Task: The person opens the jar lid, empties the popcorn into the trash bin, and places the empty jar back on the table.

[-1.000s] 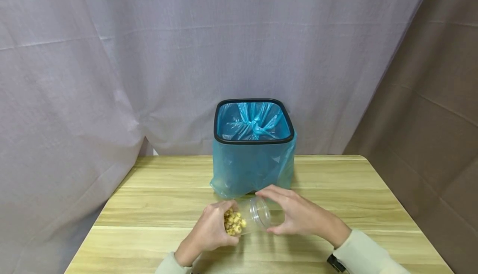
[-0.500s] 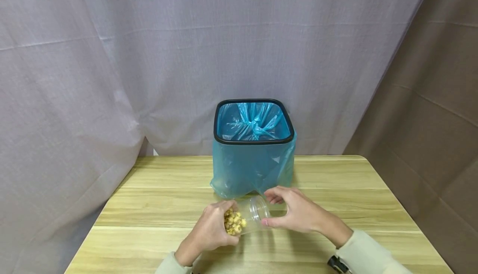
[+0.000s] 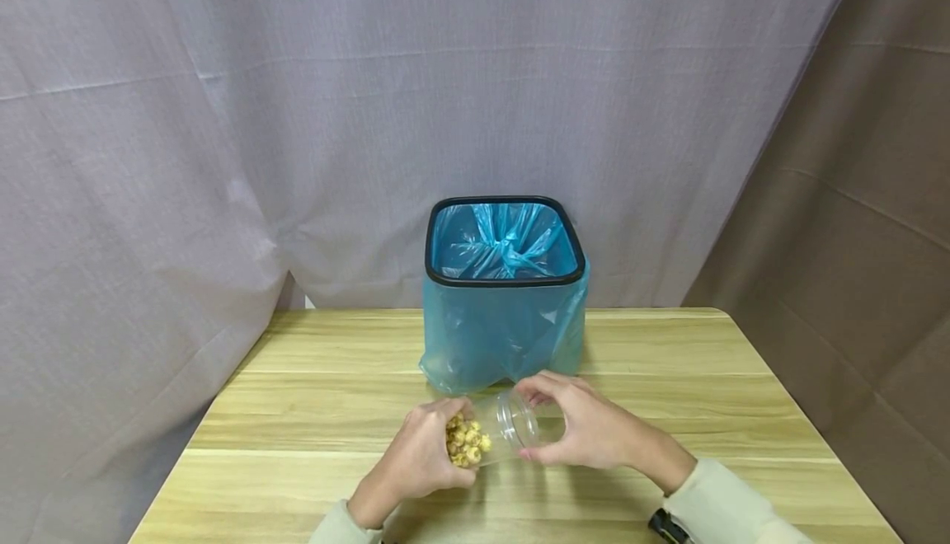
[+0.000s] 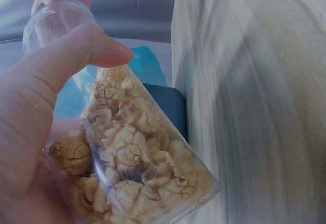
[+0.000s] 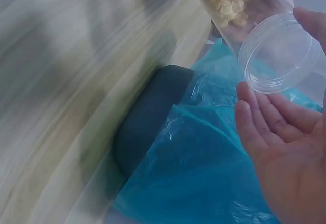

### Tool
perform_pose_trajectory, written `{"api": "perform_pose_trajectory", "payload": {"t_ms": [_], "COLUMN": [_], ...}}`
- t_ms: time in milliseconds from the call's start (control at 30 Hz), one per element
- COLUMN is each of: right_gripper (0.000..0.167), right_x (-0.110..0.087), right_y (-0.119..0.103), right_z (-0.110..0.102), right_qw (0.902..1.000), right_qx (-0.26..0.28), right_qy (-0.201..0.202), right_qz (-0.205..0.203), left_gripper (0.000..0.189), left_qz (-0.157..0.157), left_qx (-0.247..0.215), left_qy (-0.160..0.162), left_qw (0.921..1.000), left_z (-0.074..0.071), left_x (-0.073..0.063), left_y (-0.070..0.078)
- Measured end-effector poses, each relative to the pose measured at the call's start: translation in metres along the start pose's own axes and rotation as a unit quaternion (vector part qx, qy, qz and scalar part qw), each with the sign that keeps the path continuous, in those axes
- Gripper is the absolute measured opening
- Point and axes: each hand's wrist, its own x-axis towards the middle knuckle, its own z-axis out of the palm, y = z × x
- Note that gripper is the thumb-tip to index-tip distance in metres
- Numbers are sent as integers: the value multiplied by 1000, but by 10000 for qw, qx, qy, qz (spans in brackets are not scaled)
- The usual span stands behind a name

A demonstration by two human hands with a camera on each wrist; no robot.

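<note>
Clear round-mouthed plastic jar [image 3: 490, 422]: on its side, mid-table, between bin and near edge, mouth toward table's right edge; resting or lifted, can't tell.
Pale yellow-brown popcorn [image 3: 467, 443]: all visible pieces inside jar, bunched at base end.
Left hand [image 3: 425, 450]: thumb and fingers wrapped round base half, firm hold.
Right hand [image 3: 590, 426]: thumb and fingers spread wide at the clear circular rim [image 5: 245, 63], fingers fairly straight; any contact looks light, no firm hold.
Lid: on or off, can't tell.
Black-rimmed square bin [image 3: 505, 283]: upright by far edge of pale wood-grain table [image 3: 312, 412], near middle.
Translucent blue plastic liner [image 3: 497, 330]: done, fitted over bin, gathered knot inside opening.
Popcorn in bin: none seen.
Progress: likely early; jar steadied, mouth-end handling apparently unfinished, contents not out.
</note>
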Motion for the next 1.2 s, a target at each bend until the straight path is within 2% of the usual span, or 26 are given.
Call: {"api": "perform_pose_trajectory", "payload": {"t_ms": [100, 233, 333, 467, 600, 700, 800, 1000, 1200], "right_gripper": [75, 85, 89, 88, 78, 70, 64, 62, 66], "right_x": [0, -1, -2, -1, 1, 3, 4, 5, 6], "right_y": [0, -1, -1, -4, -7, -9, -9, -8, -10], "right_z": [-2, -5, -8, -8, -5, -2, 0, -1, -6], "right_qw": [9988, 9915, 9872, 9912, 9976, 9990, 9989, 9990, 9978], "right_qx": [-263, -781, -1034, -956, -602, -447, -449, -443, -519], "right_qy": [29, 32, -32, -19, 72, 68, 45, -3, -4], "right_qz": [-420, -1043, -1214, -920, -346, -19, 143, 61, -407], "left_gripper": [65, 64, 63, 62, 63, 62, 61, 61, 64], "left_qz": [36, 62, 60, 73, 82, 76, 82, 98, 70], "left_qx": [-67, -166, -211, -178, -108, -71, -48, -116, -193], "left_qy": [-17, -42, -31, 0, 9, 5, 11, 4, -2], "left_qw": [10000, 9998, 9998, 9998, 9999, 9999, 10000, 9999, 9998], "left_z": [0, -1, -1, -1, -1, -1, -1, -1, -2], "left_x": [0, 0, 0, 1, 1, 1, 1, 0, -1], "left_y": [0, 0, 0, 1, 2, 3, 3, 3, 3]}}
